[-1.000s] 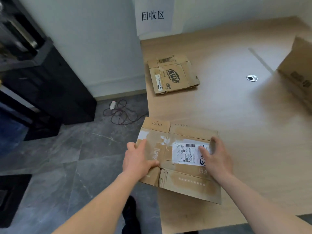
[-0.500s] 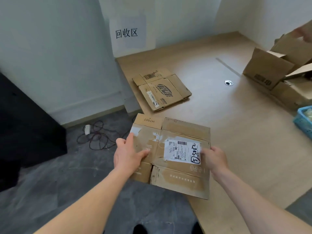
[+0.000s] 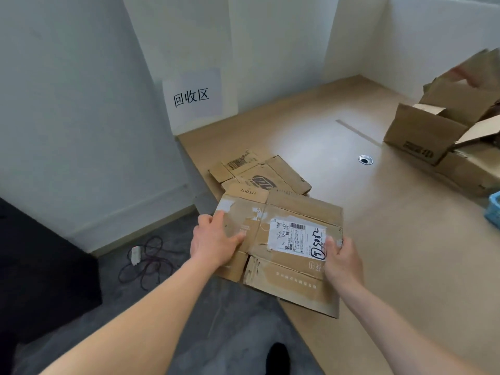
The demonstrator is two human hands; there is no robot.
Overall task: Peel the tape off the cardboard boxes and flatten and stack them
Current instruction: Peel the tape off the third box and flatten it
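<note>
From the head camera, the flattened box (image 3: 278,247) is held level over the near left corner of the counter (image 3: 378,239), part of it hanging out past the edge above the grey floor. The left grip (image 3: 213,243) clasps its left edge, thumb on top and fingers beneath. The right grip (image 3: 342,259) pinches the right edge, thumb beside the white shipping label (image 3: 296,238). The box's long axis runs from one grip to the other. The flat box (image 3: 270,174) already lying on the counter sits straight ahead, slightly left, so the left grip is nearer it. The held box's far edge overlaps that one's near corner, though I cannot tell whether they touch. A forward slide looks like the next move. The cardboard is brown, creased and scuffed, with pale torn patches. Open boxes (image 3: 424,136) stand well apart at the far right.
</note>
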